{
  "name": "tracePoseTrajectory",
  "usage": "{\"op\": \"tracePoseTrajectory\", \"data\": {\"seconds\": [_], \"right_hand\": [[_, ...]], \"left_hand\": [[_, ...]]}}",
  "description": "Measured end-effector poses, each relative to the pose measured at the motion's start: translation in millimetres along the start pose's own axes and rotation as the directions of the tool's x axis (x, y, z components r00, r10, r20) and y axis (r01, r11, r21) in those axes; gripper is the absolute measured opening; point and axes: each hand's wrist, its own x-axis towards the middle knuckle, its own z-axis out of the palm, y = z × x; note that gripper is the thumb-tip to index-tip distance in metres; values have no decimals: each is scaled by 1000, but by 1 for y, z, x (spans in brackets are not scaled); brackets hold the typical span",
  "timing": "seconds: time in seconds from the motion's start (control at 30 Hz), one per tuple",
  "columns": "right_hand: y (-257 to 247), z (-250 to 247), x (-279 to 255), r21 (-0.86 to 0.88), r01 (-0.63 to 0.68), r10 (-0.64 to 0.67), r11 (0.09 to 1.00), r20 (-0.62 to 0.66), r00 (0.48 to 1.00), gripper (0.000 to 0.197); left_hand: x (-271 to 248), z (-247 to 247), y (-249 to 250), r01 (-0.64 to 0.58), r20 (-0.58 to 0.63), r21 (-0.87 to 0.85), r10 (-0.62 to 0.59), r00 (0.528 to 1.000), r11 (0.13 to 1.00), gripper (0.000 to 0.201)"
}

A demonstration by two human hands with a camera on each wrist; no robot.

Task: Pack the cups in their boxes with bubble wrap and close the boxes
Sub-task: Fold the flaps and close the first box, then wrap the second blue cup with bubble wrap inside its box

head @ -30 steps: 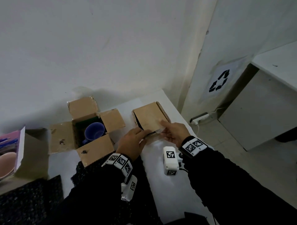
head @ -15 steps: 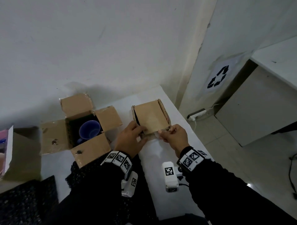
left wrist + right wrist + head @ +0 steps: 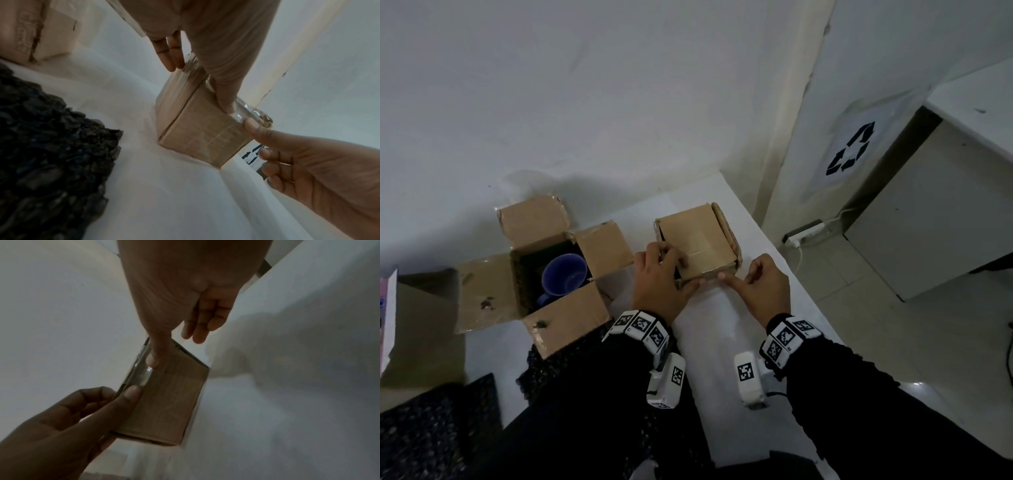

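A closed cardboard box point(image 3: 698, 243) stands on the white table point(image 3: 722, 342) near its right edge. My left hand point(image 3: 664, 274) grips the box's near left corner, fingers down the left side point(image 3: 170, 53) and thumb on the near top edge. My right hand point(image 3: 753, 284) presses its straight forefinger point(image 3: 265, 129) on a shiny strip of clear tape point(image 3: 248, 112) at the near edge, with its other fingers curled. To the left, an open box point(image 3: 544, 274) with its flaps spread holds a blue cup point(image 3: 565, 277). Black bubble wrap point(image 3: 551, 370) lies under my left forearm.
A third cardboard box point(image 3: 421, 325) stands at the far left, with a pink edge showing. The wall runs close behind the boxes. The table ends just right of the closed box; beyond it are floor tiles, a power strip point(image 3: 804, 231) and a recycling sign point(image 3: 851, 150).
My right hand has slid from the top flap down to the box's near edge, where its forefinger now presses. My left hand stays at the near left corner.
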Motion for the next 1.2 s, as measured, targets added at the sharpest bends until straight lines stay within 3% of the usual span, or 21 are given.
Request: {"op": "tracePoseTrajectory", "data": {"seconds": [0.13, 0.27, 0.47, 0.53, 0.67, 1.07, 1.2], "right_hand": [[-6, -6, 12, 62, 153, -161, 986, 151, 975, 63], [-14, -9, 29, -18, 262, -255, 965, 174, 951, 57], [-8, -19, 53, 3, 318, -310, 948, 230, 923, 37], [-5, -18, 54, 3, 323, -312, 947, 259, 914, 41], [-3, -6, 50, -46, 325, -301, 945, 277, 913, 68], [-5, -10, 76, -58, 432, -380, 900, 383, 842, 71], [-11, -12, 76, -141, 441, -368, 886, 366, 855, 68]], "left_hand": [[-2, 2, 2, 33, 10, -33, -32, 999, 999, 50], [-2, 0, -1, 31, 57, -68, -27, 998, 997, 46], [-8, 6, -4, 44, 45, -43, -42, 998, 998, 60], [-12, 9, -2, 49, 18, -30, -49, 999, 998, 60], [-12, 11, 4, 73, 5, 4, -73, 997, 997, 58], [-6, 20, 8, 149, -24, -18, -150, 988, 989, 52], [-5, 18, 8, 163, 16, 2, -163, 987, 987, 52]]}}
